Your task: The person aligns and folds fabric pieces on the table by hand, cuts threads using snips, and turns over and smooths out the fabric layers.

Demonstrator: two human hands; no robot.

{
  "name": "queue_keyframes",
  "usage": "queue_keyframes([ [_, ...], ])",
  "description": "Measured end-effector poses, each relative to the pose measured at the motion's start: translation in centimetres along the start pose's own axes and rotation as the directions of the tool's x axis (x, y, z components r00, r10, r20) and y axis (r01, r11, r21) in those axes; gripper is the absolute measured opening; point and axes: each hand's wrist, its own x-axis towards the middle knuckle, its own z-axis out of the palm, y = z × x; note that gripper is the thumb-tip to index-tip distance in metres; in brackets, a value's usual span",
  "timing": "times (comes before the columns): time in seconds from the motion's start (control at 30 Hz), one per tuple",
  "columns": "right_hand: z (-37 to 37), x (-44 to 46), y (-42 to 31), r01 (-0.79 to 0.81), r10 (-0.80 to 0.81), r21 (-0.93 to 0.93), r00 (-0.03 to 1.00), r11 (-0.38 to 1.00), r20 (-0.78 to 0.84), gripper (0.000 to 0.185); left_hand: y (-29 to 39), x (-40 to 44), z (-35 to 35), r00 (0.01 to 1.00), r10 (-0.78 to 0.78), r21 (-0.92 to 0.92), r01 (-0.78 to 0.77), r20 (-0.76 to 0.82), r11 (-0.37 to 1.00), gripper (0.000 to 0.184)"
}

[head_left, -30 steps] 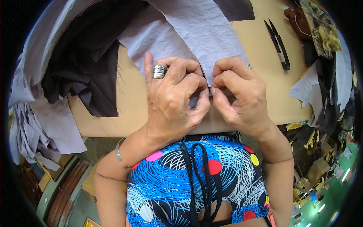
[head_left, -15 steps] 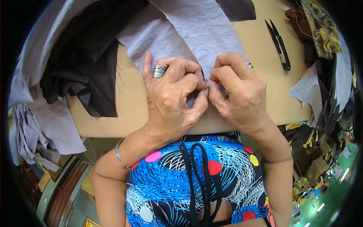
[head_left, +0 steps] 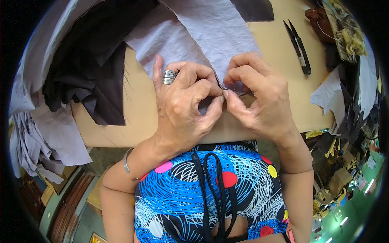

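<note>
My left hand (head_left: 184, 101), with rings on one finger, pinches the edge of a pale lilac-grey cloth (head_left: 219, 34) near its lower tip. Close against it, my right hand (head_left: 259, 95) has its thumb tip at the same edge, its curled index finger a little apart from the thumb. A fine loose thread (head_left: 231, 86) loops beside the right fingertips. The cloth's folded edge runs up and away from the pinch. What lies right under the fingertips is hidden.
Dark brown cloth (head_left: 107, 87) is heaped at left on the tan tabletop (head_left: 142, 121). Black thread snips (head_left: 299, 48) lie at right. Beyond them are cloth scraps (head_left: 330, 95) and a bundle of yellowish threads (head_left: 344, 34). More grey cloth (head_left: 60, 133) hangs over the left edge.
My right thumb and index finger have parted, and the index finger has lifted, showing a looped thread. My left hand keeps its pinch in place.
</note>
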Motion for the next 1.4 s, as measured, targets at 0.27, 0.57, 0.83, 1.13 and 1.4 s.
queue_keyframes([
  [0.27, 0.2, 0.1, -0.1, 0.044, -0.042, -0.117, 0.999, 0.992, 0.016, 0.011, 0.0, 0.0, -0.2, 1.000, 0.006, -0.016, -0.006, 0.016, 1.000, 0.010],
  [0.57, 0.8, 0.4, -0.2, 0.069, -0.070, -0.321, 0.998, 0.944, 0.008, 0.017, -0.2, -0.1, -0.1, 1.000, -0.003, -0.028, 0.003, 0.015, 1.000, 0.010],
  [0.83, 0.9, 0.8, 0.5, 0.024, -0.041, -0.282, 0.998, 0.959, -0.057, 0.016, -0.1, -0.2, -0.5, 0.998, 0.046, 0.026, -0.047, 0.047, 0.999, 0.011],
  [1.13, -1.7, 0.5, 2.2, 0.017, -0.126, -0.501, 0.975, 0.865, -0.185, 0.046, -1.6, -0.3, -1.8, 0.912, 0.379, 0.141, -0.401, 0.159, 0.905, 0.022],
  [1.4, -2.0, 0.9, 3.1, -0.027, -0.066, -0.438, 0.978, 0.899, -0.197, 0.050, -2.5, -0.1, -2.0, 0.846, 0.486, 0.085, -0.513, 0.218, 0.854, 0.042],
])
